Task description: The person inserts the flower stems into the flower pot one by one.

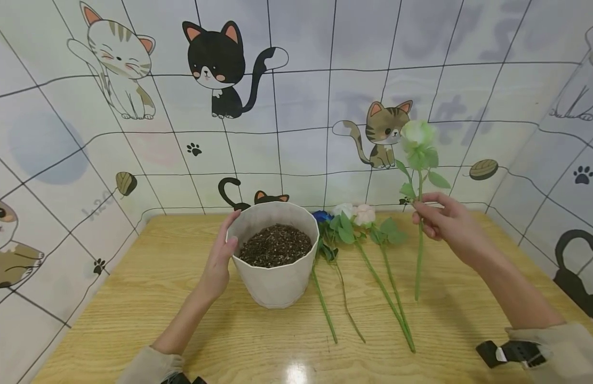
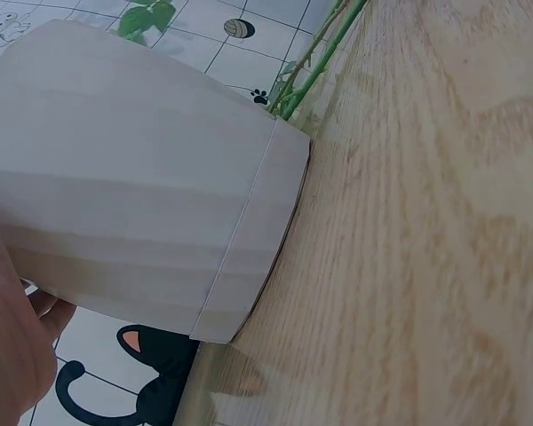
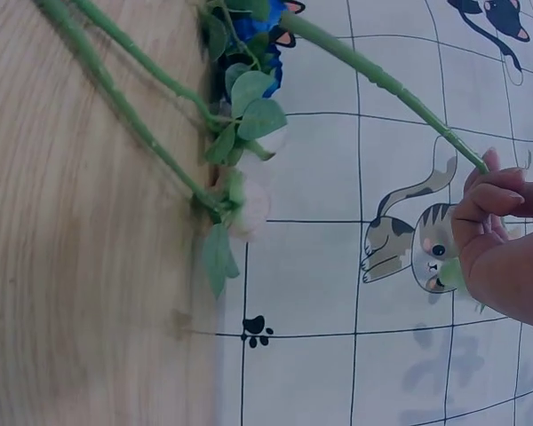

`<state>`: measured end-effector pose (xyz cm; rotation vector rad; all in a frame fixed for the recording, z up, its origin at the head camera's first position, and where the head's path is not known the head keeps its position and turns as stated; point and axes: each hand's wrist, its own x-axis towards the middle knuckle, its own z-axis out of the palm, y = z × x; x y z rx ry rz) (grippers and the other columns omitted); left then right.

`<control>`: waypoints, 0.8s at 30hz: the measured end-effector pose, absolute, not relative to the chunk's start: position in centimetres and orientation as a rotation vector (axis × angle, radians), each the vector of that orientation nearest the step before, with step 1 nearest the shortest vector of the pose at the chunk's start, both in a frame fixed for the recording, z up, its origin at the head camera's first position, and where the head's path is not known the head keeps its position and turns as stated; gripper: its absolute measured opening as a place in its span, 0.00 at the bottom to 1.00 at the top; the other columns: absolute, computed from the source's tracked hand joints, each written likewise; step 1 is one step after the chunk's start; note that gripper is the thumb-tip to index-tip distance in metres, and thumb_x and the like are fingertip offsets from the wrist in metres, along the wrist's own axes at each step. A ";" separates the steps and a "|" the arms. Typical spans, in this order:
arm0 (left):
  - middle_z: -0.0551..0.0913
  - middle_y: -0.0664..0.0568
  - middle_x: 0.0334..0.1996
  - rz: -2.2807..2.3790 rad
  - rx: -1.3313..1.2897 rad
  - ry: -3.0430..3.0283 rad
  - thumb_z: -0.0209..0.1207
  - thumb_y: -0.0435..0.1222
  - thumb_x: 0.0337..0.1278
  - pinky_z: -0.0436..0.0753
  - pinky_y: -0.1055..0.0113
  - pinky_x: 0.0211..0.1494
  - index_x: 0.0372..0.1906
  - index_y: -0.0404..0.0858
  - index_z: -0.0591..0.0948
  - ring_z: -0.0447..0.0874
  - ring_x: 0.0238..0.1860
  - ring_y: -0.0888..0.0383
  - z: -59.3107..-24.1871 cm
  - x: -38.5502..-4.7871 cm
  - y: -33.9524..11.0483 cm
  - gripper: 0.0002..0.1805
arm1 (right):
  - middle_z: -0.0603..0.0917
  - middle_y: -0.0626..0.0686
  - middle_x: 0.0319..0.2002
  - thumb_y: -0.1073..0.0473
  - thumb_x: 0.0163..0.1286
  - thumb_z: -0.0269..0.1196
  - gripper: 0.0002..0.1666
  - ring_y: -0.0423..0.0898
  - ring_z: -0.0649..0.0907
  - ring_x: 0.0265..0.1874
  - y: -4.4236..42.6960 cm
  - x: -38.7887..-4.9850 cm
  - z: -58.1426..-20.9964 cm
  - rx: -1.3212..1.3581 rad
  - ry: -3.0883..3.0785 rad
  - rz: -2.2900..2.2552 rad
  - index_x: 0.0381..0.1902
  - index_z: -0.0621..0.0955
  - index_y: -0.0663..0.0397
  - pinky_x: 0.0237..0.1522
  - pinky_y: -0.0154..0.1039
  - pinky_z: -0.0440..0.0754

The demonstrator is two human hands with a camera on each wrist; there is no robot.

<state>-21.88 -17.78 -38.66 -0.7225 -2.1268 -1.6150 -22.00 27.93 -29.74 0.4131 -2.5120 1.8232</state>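
My right hand [image 1: 440, 218] has thumb and fingers pinched together on the stem of the pale green flower [image 1: 418, 137], holding it nearly upright off to the right of the pot, bloom above my grip, long bare stem below. A light hold, and there's the danger: the head looks heavy on so slim a stalk, so with loose fingertips it could twist round or slide. The leaves sit right at my fingers too; a careless shift might crush one. Over on the left, my left hand [image 1: 219, 261] lies against the side of the white pot [image 1: 274, 285], fingers spread along the wall, thumb near the rim. Push too hard there and the pot could skid onto the stems lying just beside it, or tip and spill soil. Lovely surfaces here: matte, faceted walls, a many-sided rim, and inside, dark soil [image 1: 276, 245], crumbly and flecked with pale bits. Next to it lie the blue flower [image 1: 322, 216], the white flower [image 1: 343, 210] and the pink flower [image 1: 365, 214], soft heads on thin green stalks, all across the glossy grained wooden tabletop [image 1: 152, 277]. Behind everything, the cat-print backdrop [image 1: 306, 101] with its wavering grid lines.
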 end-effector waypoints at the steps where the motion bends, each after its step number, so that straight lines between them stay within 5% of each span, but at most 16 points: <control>1: 0.58 0.45 0.77 -1.615 -0.724 -2.125 0.36 0.40 0.78 0.47 0.39 0.73 0.78 0.36 0.57 0.50 0.77 0.48 -38.7 -21.9 -17.8 0.29 | 0.81 0.45 0.30 0.50 0.81 0.53 0.17 0.42 0.69 0.19 27.7 -22.0 -29.6 0.411 -2.510 1.806 0.54 0.68 0.57 0.23 0.40 0.65; 14: 0.58 0.45 0.77 -1.611 -0.729 -2.121 0.36 0.42 0.78 0.47 0.40 0.73 0.78 0.36 0.57 0.50 0.77 0.49 -38.8 -22.0 -17.7 0.30 | 0.82 0.48 0.29 0.48 0.77 0.58 0.20 0.43 0.67 0.20 25.0 -22.2 -27.8 0.373 -2.312 1.870 0.53 0.71 0.57 0.24 0.38 0.64; 24: 0.58 0.46 0.77 -1.626 -0.716 -2.125 0.37 0.43 0.78 0.48 0.39 0.73 0.78 0.39 0.57 0.50 0.77 0.48 -38.8 -21.9 -17.7 0.30 | 0.79 0.49 0.24 0.57 0.79 0.56 0.09 0.43 0.64 0.15 22.5 -23.3 -26.6 0.547 -1.956 2.066 0.46 0.68 0.55 0.24 0.41 0.52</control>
